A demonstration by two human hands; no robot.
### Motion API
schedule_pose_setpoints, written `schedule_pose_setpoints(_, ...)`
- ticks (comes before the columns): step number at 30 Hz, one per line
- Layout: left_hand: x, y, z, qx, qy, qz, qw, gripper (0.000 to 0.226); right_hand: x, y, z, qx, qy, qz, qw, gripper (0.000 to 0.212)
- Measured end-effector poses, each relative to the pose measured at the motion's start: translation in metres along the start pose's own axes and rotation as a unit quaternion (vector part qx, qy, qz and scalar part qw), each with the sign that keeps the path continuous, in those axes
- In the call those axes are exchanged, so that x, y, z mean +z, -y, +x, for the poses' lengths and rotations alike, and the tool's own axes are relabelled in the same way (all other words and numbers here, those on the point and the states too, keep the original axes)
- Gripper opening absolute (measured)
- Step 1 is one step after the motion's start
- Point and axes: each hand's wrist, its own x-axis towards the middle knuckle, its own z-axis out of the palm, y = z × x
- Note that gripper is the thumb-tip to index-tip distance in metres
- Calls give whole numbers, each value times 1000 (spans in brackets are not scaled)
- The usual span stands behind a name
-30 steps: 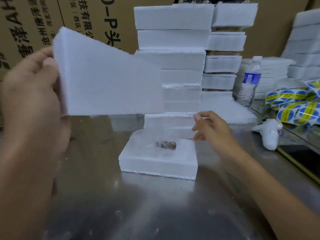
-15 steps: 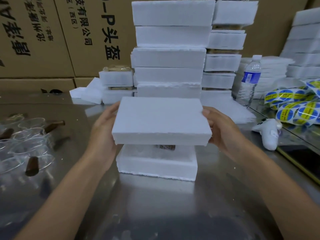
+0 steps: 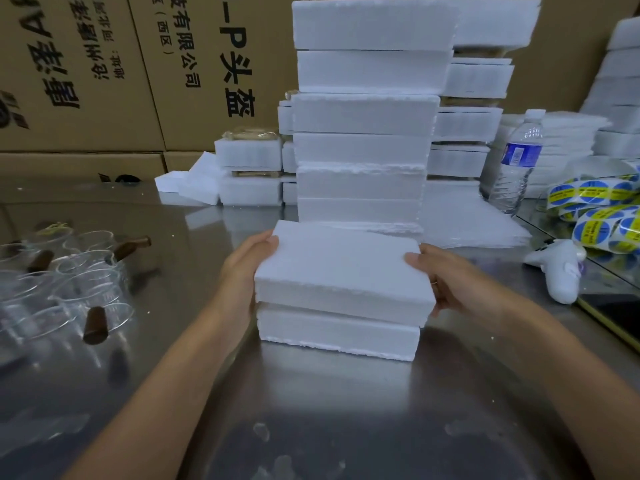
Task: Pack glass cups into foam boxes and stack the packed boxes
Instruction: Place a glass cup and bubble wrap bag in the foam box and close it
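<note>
— Where's the box?

— The foam box (image 3: 337, 332) is dead centre, flat on the steel table (image 3: 329, 410), right in front of me. The foam lid (image 3: 343, 268) lies on top of it, twisted a bit so its right end overhangs. I can't tell if it's fully seated. The inside is hidden.

— Your hands?

— Both are on the lid. My left hand (image 3: 242, 271) clamps the left end, with the thumb up on the top corner and the fingers hidden behind the foam. My right hand (image 3: 450, 278) grips the right end, with the thumb on the top edge and the fingers curled down the side.

— Behind it?

— There's a tall stack (image 3: 363, 147) of closed foam boxes, just behind and almost touching the lid's far edge. A second stack (image 3: 474, 116) stands behind that, to the right. A low pile of foam boxes (image 3: 247, 168) sits further left, with loose foam pieces (image 3: 188, 183) beside it.

— The sides?

— On the left are glass cups (image 3: 69, 282) with brown handles, lying jumbled on the table, well apart from the box. On the right are a white handheld tool (image 3: 561, 271), blue-and-yellow sticker rolls (image 3: 595, 209) and a water bottle (image 3: 517, 164). Printed cardboard cartons (image 3: 104, 64) line the back.
</note>
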Motion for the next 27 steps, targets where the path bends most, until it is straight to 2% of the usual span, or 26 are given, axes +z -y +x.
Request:
schedule_pose_setpoints(3,-1,5,3,-29,1,-2,1000,26,2,-2,2,-4,-18,-7,1000,25)
schedule_pose_setpoints(8,-4,11,4,-76,15,10,997,30,3,-9,4,14,-44,-18,999,37)
schedule_pose_setpoints(10,-6,11,5,-86,26,20,996,32,3,-12,3,29,-39,-12,999,41)
schedule_pose_setpoints(12,-7,10,6,-95,37,29,994,31,3,-12,3,45,-26,7,999,36)
schedule_pose_setpoints(17,-9,5,6,-96,49,50,993,18,4,-9,1,81,11,41,996,32)
schedule_pose_setpoints(19,-9,5,7,-81,50,37,995,15,5,-8,-1,85,23,54,995,43)
schedule_pose_setpoints(21,-11,5,8,-59,55,33,996,27,5,-8,-2,87,26,60,994,57)
schedule_pose_setpoints(27,-11,2,2,-67,75,25,995,26,2,-10,-2,92,44,76,992,64)
